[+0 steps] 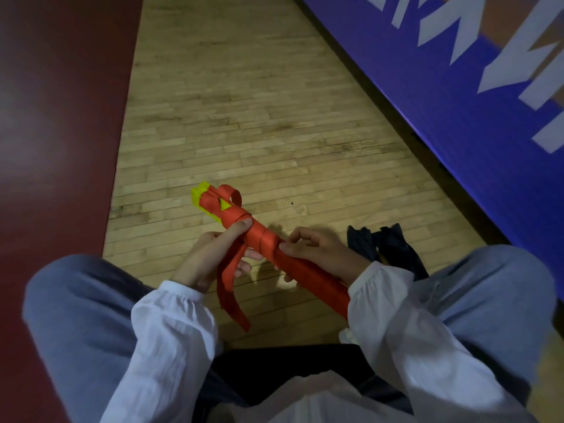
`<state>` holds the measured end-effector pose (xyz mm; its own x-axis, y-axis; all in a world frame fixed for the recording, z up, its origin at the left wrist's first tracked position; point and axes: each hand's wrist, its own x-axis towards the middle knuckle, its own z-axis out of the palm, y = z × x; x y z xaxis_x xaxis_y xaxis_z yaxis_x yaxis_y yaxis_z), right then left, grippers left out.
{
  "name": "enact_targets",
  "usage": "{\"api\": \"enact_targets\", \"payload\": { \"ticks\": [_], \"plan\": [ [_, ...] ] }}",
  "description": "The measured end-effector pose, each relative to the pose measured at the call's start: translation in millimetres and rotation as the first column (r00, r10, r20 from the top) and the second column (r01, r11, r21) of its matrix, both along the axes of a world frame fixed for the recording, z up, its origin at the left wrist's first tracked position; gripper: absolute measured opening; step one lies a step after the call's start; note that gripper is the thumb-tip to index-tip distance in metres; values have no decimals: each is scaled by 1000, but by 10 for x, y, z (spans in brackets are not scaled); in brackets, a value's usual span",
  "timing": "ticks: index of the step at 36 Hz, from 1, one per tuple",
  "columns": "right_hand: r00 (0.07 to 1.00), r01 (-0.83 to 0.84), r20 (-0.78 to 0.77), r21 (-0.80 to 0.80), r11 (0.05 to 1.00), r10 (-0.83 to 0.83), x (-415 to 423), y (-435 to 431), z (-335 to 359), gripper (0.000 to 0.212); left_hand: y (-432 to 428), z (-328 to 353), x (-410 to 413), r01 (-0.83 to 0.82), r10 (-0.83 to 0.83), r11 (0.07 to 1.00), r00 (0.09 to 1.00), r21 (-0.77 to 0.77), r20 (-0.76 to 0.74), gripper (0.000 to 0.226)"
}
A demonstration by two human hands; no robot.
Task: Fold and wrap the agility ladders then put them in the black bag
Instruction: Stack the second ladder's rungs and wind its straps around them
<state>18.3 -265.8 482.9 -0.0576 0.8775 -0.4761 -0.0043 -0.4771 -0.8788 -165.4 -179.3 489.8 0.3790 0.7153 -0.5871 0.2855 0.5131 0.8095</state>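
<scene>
A bundled agility ladder (259, 236) of yellow rungs wound in red strap is held above the wooden floor, between my knees. Yellow rung ends (201, 195) stick out at its far end. My left hand (213, 254) grips the bundle from the left, thumb pressed on the red wrap, with loose strap ends (232, 294) hanging below it. My right hand (317, 251) pinches the strap at the wound part and holds the lower length of the bundle. A crumpled black bag (387, 245) lies on the floor just right of my right hand.
I sit with both knees in blue jeans, left knee (79, 303) and right knee (488, 288). A dark red floor area (55, 132) lies on the left. A blue padded wall with white letters (457, 87) runs along the right.
</scene>
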Motion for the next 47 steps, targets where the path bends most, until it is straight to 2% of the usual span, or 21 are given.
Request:
{"api": "enact_targets", "payload": {
  "ticks": [3,9,13,19,26,31,35,38,42,47],
  "plan": [
    [997,44,69,36,998,-46,-16,-1,-13,48,6,41,-17,25,-23,999,999,-40,44,50],
    [968,72,227,140,987,-103,-25,-9,78,34,28,81,-42,62,-56,995,995,-72,80,49],
    [941,81,312,178,981,-134,-6,-4,78,38,45,91,-42,73,-67,994,994,-75,86,53],
    [858,15,499,212,977,-121,-71,-20,131,44,53,145,-13,55,-49,997,994,-59,100,54],
    [801,-72,594,220,973,-75,-143,-33,107,46,2,137,11,-47,47,999,999,20,15,40],
    [814,-139,580,158,978,22,-132,0,51,58,-38,118,5,-72,72,996,997,46,11,36],
    [879,-80,476,142,987,3,-131,29,-9,66,-48,102,0,-77,76,996,997,54,6,35],
    [928,-30,372,69,997,2,-101,45,-27,58,-50,88,-19,-71,71,996,997,56,13,36],
    [941,-91,325,-24,996,94,-81,68,-106,44,-44,61,-39,-68,67,996,997,54,25,38],
    [952,-80,297,-6,997,79,-95,79,-161,37,-46,55,-46,-69,67,997,996,31,55,37]
  ]
}}
